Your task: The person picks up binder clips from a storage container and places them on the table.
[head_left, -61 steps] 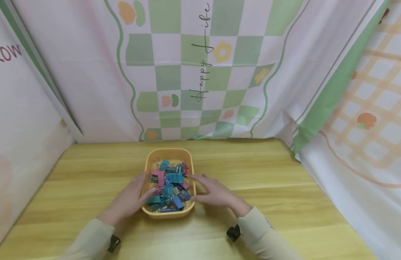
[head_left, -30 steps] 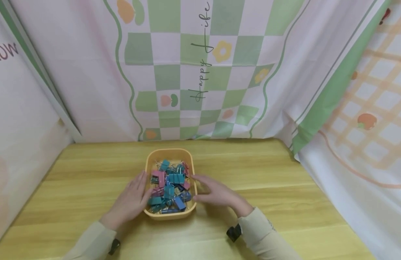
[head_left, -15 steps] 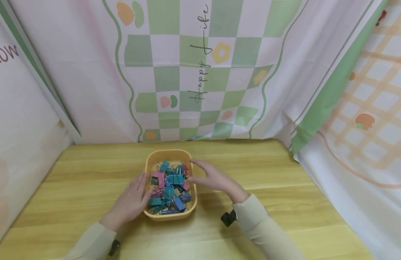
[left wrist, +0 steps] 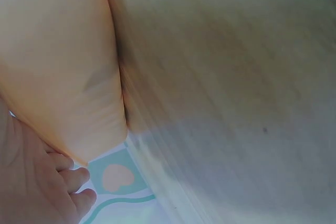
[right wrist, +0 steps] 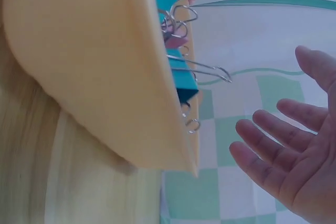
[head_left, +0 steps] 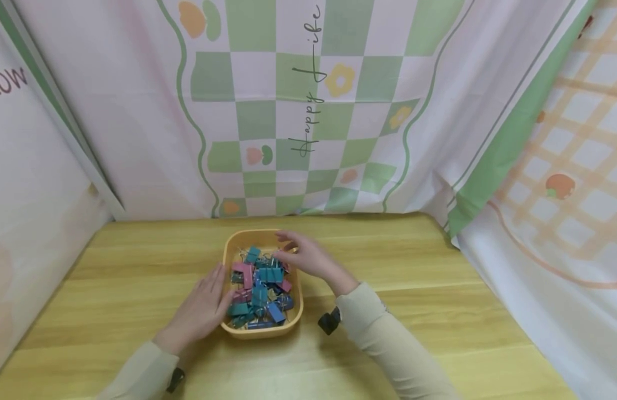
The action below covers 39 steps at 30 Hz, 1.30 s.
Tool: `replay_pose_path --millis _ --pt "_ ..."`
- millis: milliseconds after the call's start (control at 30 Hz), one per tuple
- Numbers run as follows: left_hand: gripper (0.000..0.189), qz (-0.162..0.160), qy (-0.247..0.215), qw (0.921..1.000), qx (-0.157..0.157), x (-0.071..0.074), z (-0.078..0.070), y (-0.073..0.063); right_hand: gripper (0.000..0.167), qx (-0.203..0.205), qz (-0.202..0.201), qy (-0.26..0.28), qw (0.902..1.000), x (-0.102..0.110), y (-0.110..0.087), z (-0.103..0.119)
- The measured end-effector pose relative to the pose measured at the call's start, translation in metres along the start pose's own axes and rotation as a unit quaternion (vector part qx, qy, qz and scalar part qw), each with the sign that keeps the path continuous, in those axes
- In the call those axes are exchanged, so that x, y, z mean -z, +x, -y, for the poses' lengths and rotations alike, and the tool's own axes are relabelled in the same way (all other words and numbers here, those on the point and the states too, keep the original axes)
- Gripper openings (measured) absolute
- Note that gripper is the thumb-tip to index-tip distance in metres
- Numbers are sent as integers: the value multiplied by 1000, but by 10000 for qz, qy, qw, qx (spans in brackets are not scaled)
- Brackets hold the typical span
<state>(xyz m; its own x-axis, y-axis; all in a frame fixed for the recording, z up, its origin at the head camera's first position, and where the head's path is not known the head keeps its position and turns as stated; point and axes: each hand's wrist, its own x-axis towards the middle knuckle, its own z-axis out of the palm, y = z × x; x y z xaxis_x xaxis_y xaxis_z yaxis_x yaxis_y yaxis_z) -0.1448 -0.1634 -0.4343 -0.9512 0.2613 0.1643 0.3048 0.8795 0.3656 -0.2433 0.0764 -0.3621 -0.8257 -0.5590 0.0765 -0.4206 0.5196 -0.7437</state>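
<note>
A yellow-orange plastic basket (head_left: 263, 334) stands on the wooden table, filled with teal, pink and blue binder clips (head_left: 270, 275). My left hand (head_left: 200, 311) rests against the basket's left side, fingers straight along it and thumb at the rim. In the left wrist view, its fingertips (left wrist: 79, 179) show beside the basket's wall (left wrist: 63, 66). Over the far right corner of the basket hovers my right hand (head_left: 308, 255), with loosely bent fingers and nothing in them. The right wrist view shows this hand (right wrist: 299, 150) spread, apart from a teal clip (right wrist: 182, 77) with raised wire handles.
Around the basket lies the wooden tabletop (head_left: 413, 289). A curtain (head_left: 308, 111) with green checks and lettering hangs behind the table's far edge. More printed cloth (head_left: 563, 166) hangs at the right, and a white cloth (head_left: 33, 183) at the left.
My right hand has left the basket's right side and moved up and left, over its far right corner. The left hand stays at the left side, and the basket has barely shifted.
</note>
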Motion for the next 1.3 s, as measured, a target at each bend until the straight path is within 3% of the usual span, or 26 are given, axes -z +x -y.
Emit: replay_pose_path --millis 400,633,1300 --pt "61 12 -28 10000 1 0 1 0 46 -423 -36 270 9987 -18 17 -7" --pt "62 26 -35 10000 9 1 0 0 40 -286 -31 298 9991 -26 22 -15" --pt "61 -31 168 9999 12 -1 2 1 12 -486 -98 -206 9986 -36 28 -18"
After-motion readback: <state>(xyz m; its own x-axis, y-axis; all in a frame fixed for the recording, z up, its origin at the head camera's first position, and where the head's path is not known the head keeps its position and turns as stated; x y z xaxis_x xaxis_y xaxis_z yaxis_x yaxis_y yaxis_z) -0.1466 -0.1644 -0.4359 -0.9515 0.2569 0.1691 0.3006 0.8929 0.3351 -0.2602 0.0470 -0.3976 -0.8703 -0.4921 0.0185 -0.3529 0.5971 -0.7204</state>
